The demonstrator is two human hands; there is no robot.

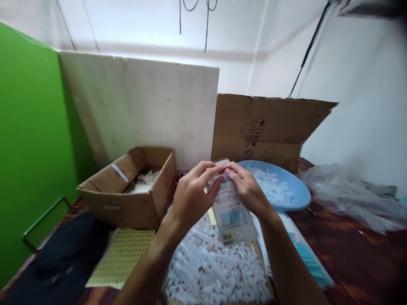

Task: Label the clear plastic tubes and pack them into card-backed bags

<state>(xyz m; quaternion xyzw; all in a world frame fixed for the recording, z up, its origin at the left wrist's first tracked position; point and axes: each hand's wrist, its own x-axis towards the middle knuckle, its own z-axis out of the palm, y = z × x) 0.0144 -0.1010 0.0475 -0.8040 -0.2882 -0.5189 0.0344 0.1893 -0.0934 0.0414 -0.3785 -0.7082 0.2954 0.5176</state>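
Note:
A flat printed packet (233,212), pale with a blue-green picture and small text, hangs tilted between my hands. My left hand (195,190) is closed, pinching its upper end with thumb and fingers. Fingertips of my right hand (246,186) are closed on the same end from the other side; that hand partly covers the packet's edge. Whether the packet is clear plastic or card-backed, I cannot tell. A narrow yellow strip (211,216) shows beside the packet. Below lies a heap of small white plastic pieces (219,271), with clear tube-like ones on top.
An open cardboard box (127,207) with pale scraps stands at left, near a yellow sticker sheet (122,256) and black cloth (63,262). A blue basin (303,197) of white strips sits behind my right hand. Printed packs (307,250) and crumpled clear plastic (352,199) lie rightward.

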